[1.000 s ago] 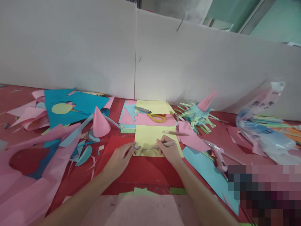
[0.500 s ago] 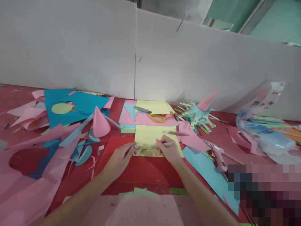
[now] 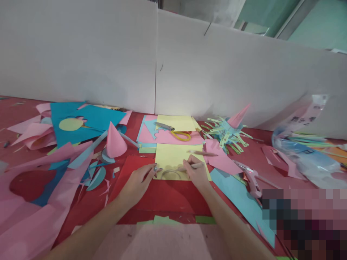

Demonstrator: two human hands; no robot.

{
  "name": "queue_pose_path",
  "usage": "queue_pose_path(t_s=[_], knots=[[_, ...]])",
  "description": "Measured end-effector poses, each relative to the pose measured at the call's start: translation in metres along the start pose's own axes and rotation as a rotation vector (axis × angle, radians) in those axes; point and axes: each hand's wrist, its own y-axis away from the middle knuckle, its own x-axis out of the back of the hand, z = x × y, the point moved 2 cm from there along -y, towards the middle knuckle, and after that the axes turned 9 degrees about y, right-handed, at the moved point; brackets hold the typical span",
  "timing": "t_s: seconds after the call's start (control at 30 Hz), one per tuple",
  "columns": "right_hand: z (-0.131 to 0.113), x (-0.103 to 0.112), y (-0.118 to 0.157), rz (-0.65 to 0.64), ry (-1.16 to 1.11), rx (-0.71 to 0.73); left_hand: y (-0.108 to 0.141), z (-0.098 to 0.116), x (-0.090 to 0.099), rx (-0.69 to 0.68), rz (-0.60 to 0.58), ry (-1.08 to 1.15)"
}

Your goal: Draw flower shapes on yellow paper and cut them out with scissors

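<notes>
A sheet of yellow paper point(image 3: 173, 155) lies over red paper point(image 3: 173, 196) in front of me. My left hand point(image 3: 143, 177) rests at the yellow sheet's left edge, fingers stretched out and apart, a ring on one finger. In my right hand point(image 3: 195, 171) is a slim pen point(image 3: 193, 166), its tip pointing left over the sheet. Between the hands, a pale round outline point(image 3: 171, 172) shows at the sheet's lower edge; whether it is a clear ring or a drawn line I cannot tell. A brown pencil point(image 3: 202, 153) lies just beyond my right hand.
Yellow-handled scissors point(image 3: 179, 135) lie on stacked coloured paper behind the sheet. A pink paper cone point(image 3: 115, 142) and scraps are on the left. To the right are a spiky paper piece point(image 3: 230, 131), a glue gun point(image 3: 252, 180) and a plastic bag point(image 3: 309, 148).
My right hand has shifted slightly right with the pen, showing more of the round outline. My left hand has stayed in place.
</notes>
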Motion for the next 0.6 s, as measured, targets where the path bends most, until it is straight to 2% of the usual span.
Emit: queue_pose_path(t_s=[0.07,0.2,0.47,0.6], knots=[[-0.0011,-0.0007,0.0006,-0.03,0.011,-0.001,-0.0002,0.0004,0.0,-0.004,0.001,-0.001],[-0.0016,-0.0009,0.0002,0.009,0.041,0.015,-0.0001,0.0011,0.0003,-0.004,0.001,-0.004],[-0.0074,0.0002,0.0045,-0.015,-0.06,0.023,0.0002,0.0005,0.0002,0.002,-0.001,-0.007],[-0.0089,-0.0012,0.0072,-0.012,0.079,0.014,-0.0001,-0.0007,0.0001,-0.003,0.001,-0.002]])
